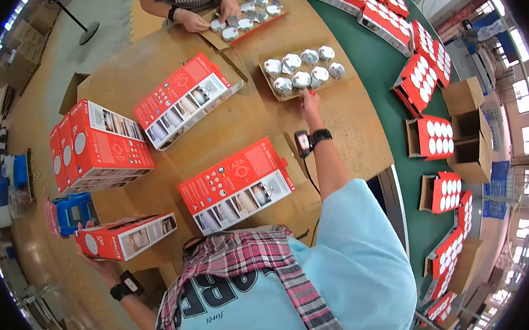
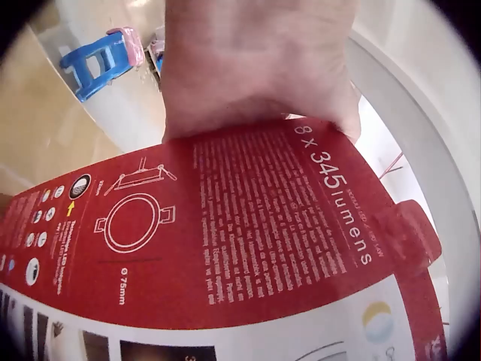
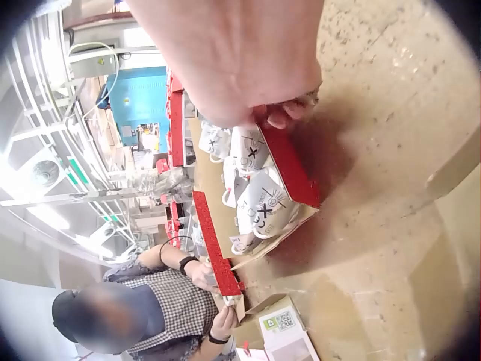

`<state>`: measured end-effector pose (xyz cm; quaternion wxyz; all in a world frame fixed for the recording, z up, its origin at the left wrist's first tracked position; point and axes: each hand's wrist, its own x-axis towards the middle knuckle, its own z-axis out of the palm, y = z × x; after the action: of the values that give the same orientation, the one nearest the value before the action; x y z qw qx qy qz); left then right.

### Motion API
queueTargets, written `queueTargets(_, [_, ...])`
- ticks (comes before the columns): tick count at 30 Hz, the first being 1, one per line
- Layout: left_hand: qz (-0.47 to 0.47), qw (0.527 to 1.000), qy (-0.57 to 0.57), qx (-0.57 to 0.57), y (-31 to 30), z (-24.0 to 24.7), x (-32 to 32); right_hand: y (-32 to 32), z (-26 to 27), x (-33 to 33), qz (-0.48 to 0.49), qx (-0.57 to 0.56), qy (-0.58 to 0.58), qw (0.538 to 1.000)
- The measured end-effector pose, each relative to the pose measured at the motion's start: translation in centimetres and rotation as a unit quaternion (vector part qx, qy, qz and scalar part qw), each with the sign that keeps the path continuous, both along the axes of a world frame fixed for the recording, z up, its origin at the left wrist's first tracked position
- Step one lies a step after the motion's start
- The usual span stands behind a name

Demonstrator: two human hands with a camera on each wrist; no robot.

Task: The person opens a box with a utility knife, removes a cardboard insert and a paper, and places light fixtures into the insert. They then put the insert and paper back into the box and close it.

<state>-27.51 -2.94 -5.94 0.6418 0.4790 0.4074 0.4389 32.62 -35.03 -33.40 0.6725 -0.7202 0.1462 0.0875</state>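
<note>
The left hand [image 1: 90, 251] grips the end of a red and white printed box [image 1: 125, 239]; in the left wrist view the hand [image 2: 259, 75] covers the upper edge of that box [image 2: 248, 226]. At the table's far side, the right hand [image 1: 310, 102] pinches the near edge of an open tray box [image 1: 281, 96] holding several foil-topped round lamps [image 1: 302, 79]. The right wrist view shows the right hand [image 3: 233, 68], fingers curled at the tray's red edge [image 3: 289, 167], with white wrapped lamps [image 3: 267, 203] inside.
Two red boxes [image 1: 180, 101] [image 1: 237, 184] lie flat on the table [image 1: 353, 122]; more stand at left [image 1: 103, 147]. Opposite, a person [image 1: 184, 0] handles another lamp tray [image 1: 249, 34]. A green conveyor [image 1: 369, 68] with filled red boxes runs along the right. A blue holder [image 1: 72, 213] sits at left.
</note>
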Motion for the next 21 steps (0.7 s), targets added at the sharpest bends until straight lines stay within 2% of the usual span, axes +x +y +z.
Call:
queueTargets(2, [0.011, 1.0, -0.001, 0.0, 0.2, -0.2, -0.1, -1.8, 0.7, -1.3, 0.119, -0.083, -0.058, 0.988])
queueTargets(4, [0.007, 1.0, -0.009, 0.002, 0.4, -0.4, -0.3, -3.5, 1.5, -4.5, 0.167, -0.19, -0.158, 0.955])
queueTargets(6, [-0.012, 1.0, -0.019, 0.006, 0.5, -0.6, -0.9, -4.8, 6.5, -10.2, 0.246, -0.343, -0.145, 0.895])
queueTargets(7, [0.0, 1.0, -0.028, -0.002, 0.2, -0.4, -0.6, -5.1, 8.9, -13.4, 0.266, -0.36, -0.115, 0.887])
queueTargets(9, [0.025, 0.998, -0.044, -0.021, -0.4, 0.3, 0.5, -5.6, 11.5, -18.5, 0.333, -0.364, -0.058, 0.868])
queueTargets(10, [-0.001, 0.998, -0.053, -0.016, 0.3, -0.2, -0.2, -5.9, 11.8, -20.1, 0.371, -0.372, -0.037, 0.85])
queueTargets(12, [-0.057, 0.996, -0.072, -0.004, 2.4, -1.6, -1.7, -6.0, 10.9, -22.4, 0.367, -0.328, -0.053, 0.869])
queueTargets(13, [-0.039, 0.997, -0.064, -0.01, 2.5, -1.6, -1.4, -6.0, 10.3, -22.8, 0.364, -0.307, -0.058, 0.877])
queueTargets(16, [0.02, 0.998, -0.048, -0.023, 2.3, -0.2, 0.7, -5.4, 5.6, -21.9, 0.327, -0.182, -0.046, 0.926])
queueTargets(18, [-0.036, 0.996, -0.07, -0.028, 3.0, -0.3, 0.3, -4.1, 4.6, -20.6, 0.311, -0.115, -0.04, 0.943])
queueTargets(19, [-0.064, 0.994, -0.081, -0.032, 3.4, -0.5, 0.0, -2.9, 4.6, -19.7, 0.317, -0.125, -0.05, 0.939])
queueTargets(21, [-0.057, 0.993, -0.086, -0.056, 3.9, -0.6, 0.0, -0.5, 4.0, -17.6, 0.33, -0.145, -0.07, 0.93])
